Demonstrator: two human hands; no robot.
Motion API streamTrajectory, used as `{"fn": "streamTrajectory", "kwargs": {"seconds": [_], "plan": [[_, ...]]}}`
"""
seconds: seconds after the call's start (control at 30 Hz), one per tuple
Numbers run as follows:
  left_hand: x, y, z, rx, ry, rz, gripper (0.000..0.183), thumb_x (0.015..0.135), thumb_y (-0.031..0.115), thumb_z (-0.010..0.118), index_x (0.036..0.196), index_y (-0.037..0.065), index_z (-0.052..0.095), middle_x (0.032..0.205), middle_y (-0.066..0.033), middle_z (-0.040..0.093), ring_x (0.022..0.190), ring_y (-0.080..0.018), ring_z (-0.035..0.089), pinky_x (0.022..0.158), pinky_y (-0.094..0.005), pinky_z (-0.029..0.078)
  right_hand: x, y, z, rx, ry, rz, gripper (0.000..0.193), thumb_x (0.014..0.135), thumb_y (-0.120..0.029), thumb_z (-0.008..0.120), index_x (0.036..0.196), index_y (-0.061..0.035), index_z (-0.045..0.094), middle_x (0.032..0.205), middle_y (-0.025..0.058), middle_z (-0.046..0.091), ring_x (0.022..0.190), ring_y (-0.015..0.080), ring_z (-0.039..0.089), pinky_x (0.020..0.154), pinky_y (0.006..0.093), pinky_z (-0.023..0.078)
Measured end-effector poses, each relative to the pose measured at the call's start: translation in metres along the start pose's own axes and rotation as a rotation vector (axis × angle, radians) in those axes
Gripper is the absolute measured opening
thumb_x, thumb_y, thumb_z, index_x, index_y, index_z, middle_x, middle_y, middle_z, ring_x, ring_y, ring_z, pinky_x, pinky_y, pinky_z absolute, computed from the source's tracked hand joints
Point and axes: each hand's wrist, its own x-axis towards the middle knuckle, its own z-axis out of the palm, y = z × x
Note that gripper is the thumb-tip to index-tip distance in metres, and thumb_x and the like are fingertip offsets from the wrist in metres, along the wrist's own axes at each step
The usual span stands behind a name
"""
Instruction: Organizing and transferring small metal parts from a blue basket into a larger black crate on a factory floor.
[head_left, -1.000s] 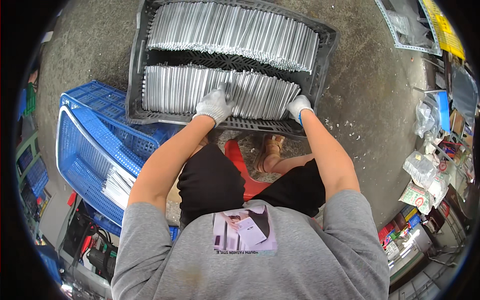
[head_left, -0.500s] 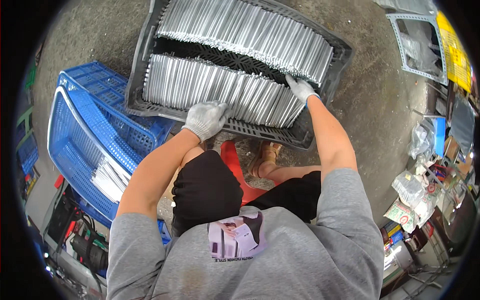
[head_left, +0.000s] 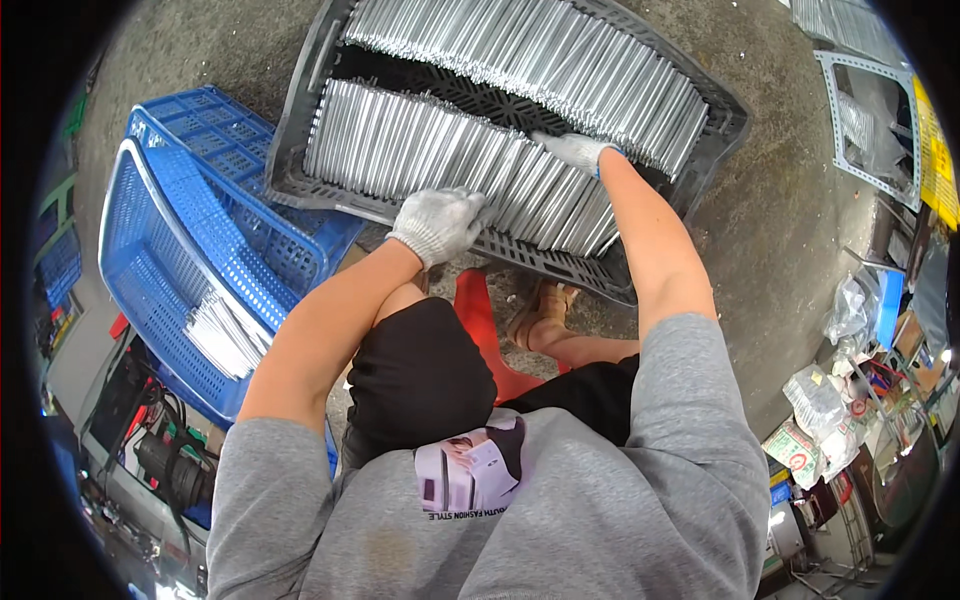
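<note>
A black plastic crate [head_left: 283,160] holds two rows of thin silvery metal rods, a far row [head_left: 540,60] and a near row [head_left: 400,140], with a gap between them. Both my hands wear whitish knit gloves. My left hand [head_left: 437,222] is at the crate's near rim, fingers curled in against the near ends of the near row; what they hold, if anything, is hidden. Reaching over the rods from the right, my right hand [head_left: 575,151] lies at the far ends of the near row, fingers stretched out toward the left.
Blue plastic baskets [head_left: 150,240] stand at the left, one with white sticks [head_left: 225,335] in it. A red stool [head_left: 482,315] shows between my legs. At the right lie a grey metal frame [head_left: 835,120], plastic bags [head_left: 815,400] and clutter.
My right hand has slid left along the far ends of the near row, its fingers now straighter. The crate appears slightly further right and up in view.
</note>
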Motion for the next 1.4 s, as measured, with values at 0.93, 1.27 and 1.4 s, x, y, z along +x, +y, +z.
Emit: {"fn": "streamTrajectory", "kwargs": {"seconds": [0.93,1.27,1.4], "plan": [[0.001,0.002,-0.012,0.051,0.014,-0.019,0.03,0.102,0.037,0.054,0.095,0.01,0.067,0.087,-0.0077,0.073,0.067,-0.0302,0.07,0.06,-0.04,0.056,-0.067,0.086,0.059,-1.112,0.031,-1.053,0.047,0.081,-0.026,0.065,0.127,-0.0177,0.065,0.154,0.0072,0.05,0.151,0.0281,0.035,0.131,0.0538,0.011],[0.004,0.003,-0.015,0.04,-0.011,-0.027,0.033,0.103,0.039,0.052,0.095,0.011,0.067,0.087,-0.0078,0.073,0.067,-0.0296,0.069,0.06,-0.0399,0.056,-0.088,0.112,0.063,-1.107,-0.017,-1.007,0.052,0.083,-0.023,0.063,0.135,-0.0192,0.062,0.151,0.0048,0.053,0.143,0.0283,0.045,0.131,0.0515,0.016],[0.004,0.003,-0.015,0.046,-0.021,-0.027,0.034,0.103,0.04,0.051,0.097,0.011,0.067,0.087,-0.0077,0.073,0.067,-0.0295,0.07,0.06,-0.0401,0.056,-0.105,0.108,0.063,-0.85,0.249,-0.947,0.05,0.084,-0.02,0.066,0.134,-0.0183,0.063,0.143,0.0068,0.059,0.139,0.0279,0.05,0.127,0.0502,0.026]]}}
